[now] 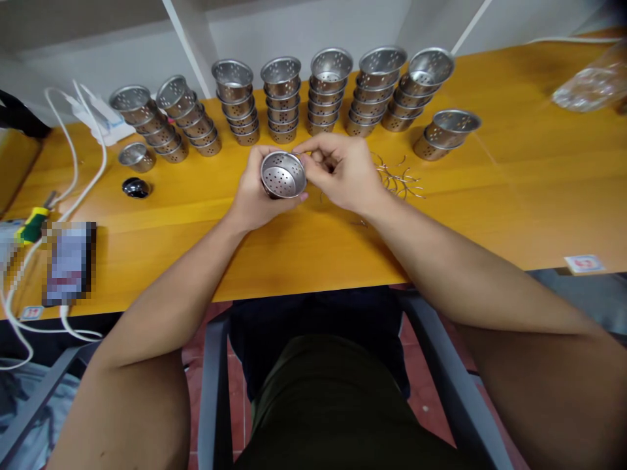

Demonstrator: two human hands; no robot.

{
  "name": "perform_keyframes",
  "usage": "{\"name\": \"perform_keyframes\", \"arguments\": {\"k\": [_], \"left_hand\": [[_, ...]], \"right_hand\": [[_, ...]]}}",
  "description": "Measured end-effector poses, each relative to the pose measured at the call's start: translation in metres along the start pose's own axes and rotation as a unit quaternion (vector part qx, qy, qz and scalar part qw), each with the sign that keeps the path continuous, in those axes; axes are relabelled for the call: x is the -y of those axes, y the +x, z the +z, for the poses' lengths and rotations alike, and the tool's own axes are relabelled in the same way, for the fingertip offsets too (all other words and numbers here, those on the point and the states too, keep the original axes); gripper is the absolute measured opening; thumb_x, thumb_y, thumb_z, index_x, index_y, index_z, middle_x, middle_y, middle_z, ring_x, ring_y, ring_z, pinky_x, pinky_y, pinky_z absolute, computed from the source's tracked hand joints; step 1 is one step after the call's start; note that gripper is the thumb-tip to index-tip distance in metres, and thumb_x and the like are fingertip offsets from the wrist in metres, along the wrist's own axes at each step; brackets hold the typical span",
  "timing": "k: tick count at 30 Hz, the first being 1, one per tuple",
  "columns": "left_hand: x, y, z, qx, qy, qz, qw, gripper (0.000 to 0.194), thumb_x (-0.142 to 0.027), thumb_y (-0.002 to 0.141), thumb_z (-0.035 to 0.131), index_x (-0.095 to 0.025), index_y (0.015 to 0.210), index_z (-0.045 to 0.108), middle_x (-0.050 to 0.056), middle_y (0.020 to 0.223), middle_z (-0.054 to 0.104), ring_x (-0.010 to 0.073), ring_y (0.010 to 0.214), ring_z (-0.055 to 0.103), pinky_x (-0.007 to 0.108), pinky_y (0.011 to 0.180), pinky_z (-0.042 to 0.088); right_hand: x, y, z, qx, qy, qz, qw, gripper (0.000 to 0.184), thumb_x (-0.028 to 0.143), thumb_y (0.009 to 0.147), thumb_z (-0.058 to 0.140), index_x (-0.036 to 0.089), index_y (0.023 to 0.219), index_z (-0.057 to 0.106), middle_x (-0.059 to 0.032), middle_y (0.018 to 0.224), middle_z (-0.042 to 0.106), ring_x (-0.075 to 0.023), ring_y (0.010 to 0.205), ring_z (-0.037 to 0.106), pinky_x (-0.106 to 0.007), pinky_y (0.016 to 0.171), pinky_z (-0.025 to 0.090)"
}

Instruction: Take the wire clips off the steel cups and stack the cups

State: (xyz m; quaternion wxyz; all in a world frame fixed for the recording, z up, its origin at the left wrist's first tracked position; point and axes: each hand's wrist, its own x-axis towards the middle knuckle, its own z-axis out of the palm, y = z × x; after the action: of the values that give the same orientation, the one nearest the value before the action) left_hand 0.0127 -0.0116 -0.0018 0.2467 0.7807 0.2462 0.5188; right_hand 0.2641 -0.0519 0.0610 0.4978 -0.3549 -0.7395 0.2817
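Note:
My left hand [257,196] is wrapped round a small perforated metal cup [283,175], whose open top is tilted toward me. At the right side of its rim, the thumb and forefinger of my right hand [345,171] are pinched together. A thin wire seems to stick out between these fingertips and the rim, mostly hidden by the fingers. Just right of my right hand lies a loose heap of curved wire pieces [399,181], partly behind the wrist. A stray wire piece [361,224] rests on the table below that hand.
Several stacks of like cups [281,98] line the table's back edge, with a shorter stack [445,134] at right. A single cup [136,156], a black glossy object [136,188], a phone [71,264], a screwdriver [34,225] and white cables [102,163] occupy the left. A plastic bag [590,85] lies far right.

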Motion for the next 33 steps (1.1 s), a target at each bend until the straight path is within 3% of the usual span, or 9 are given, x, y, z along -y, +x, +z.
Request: {"name": "perform_keyframes", "arguments": {"k": [6, 15, 24, 28, 33], "left_hand": [[-0.002, 0.000, 0.000, 0.008, 0.007, 0.001, 1.000, 0.105, -0.081, 0.085, 0.117, -0.034, 0.159, 0.059, 0.006, 0.137, 0.076, 0.0342, 0.137, 0.084, 0.053, 0.123, 0.072], [-0.011, 0.002, 0.001, 0.015, 0.003, 0.011, 1.000, 0.105, -0.089, 0.089, 0.110, -0.034, 0.161, 0.057, 0.006, 0.140, 0.074, 0.0356, 0.140, 0.083, 0.057, 0.125, 0.071], [0.010, 0.000, 0.000, 0.020, 0.011, 0.039, 0.999, 0.112, -0.090, 0.086, 0.112, -0.037, 0.166, 0.053, 0.006, 0.142, 0.072, 0.0346, 0.137, 0.083, 0.057, 0.126, 0.070], [0.011, -0.001, 0.002, 0.027, 0.022, 0.052, 0.998, 0.120, -0.090, 0.084, 0.113, -0.038, 0.172, 0.050, 0.008, 0.146, 0.071, 0.0369, 0.141, 0.082, 0.059, 0.128, 0.069], [-0.005, -0.001, 0.004, 0.029, 0.056, 0.048, 0.997, 0.121, -0.095, 0.083, 0.109, -0.036, 0.172, 0.052, 0.009, 0.147, 0.073, 0.0390, 0.143, 0.083, 0.063, 0.130, 0.069]], "right_hand": [[-0.002, -0.001, 0.004, -0.014, -0.014, -0.010, 1.000, 0.030, 0.057, 0.118, 0.089, 0.027, 0.122, 0.086, -0.0004, 0.082, 0.059, -0.0215, 0.077, 0.060, -0.036, 0.071, 0.059], [-0.005, -0.001, 0.008, -0.023, -0.001, -0.016, 1.000, 0.031, 0.060, 0.121, 0.084, 0.029, 0.120, 0.087, -0.0008, 0.079, 0.057, -0.0223, 0.073, 0.056, -0.038, 0.069, 0.059], [-0.007, 0.000, 0.013, -0.033, 0.022, 0.009, 0.999, 0.035, 0.063, 0.117, 0.088, 0.029, 0.117, 0.082, -0.0004, 0.081, 0.059, -0.0209, 0.072, 0.054, -0.036, 0.065, 0.055], [-0.005, -0.001, 0.018, -0.055, 0.011, 0.011, 0.998, 0.023, 0.051, 0.117, 0.087, 0.029, 0.118, 0.082, 0.0024, 0.075, 0.053, -0.0207, 0.070, 0.051, -0.036, 0.065, 0.055], [0.005, -0.004, 0.021, -0.069, 0.010, 0.025, 0.997, 0.013, 0.037, 0.115, 0.088, 0.030, 0.113, 0.077, 0.0055, 0.072, 0.046, -0.0198, 0.068, 0.051, -0.033, 0.066, 0.057]]}}
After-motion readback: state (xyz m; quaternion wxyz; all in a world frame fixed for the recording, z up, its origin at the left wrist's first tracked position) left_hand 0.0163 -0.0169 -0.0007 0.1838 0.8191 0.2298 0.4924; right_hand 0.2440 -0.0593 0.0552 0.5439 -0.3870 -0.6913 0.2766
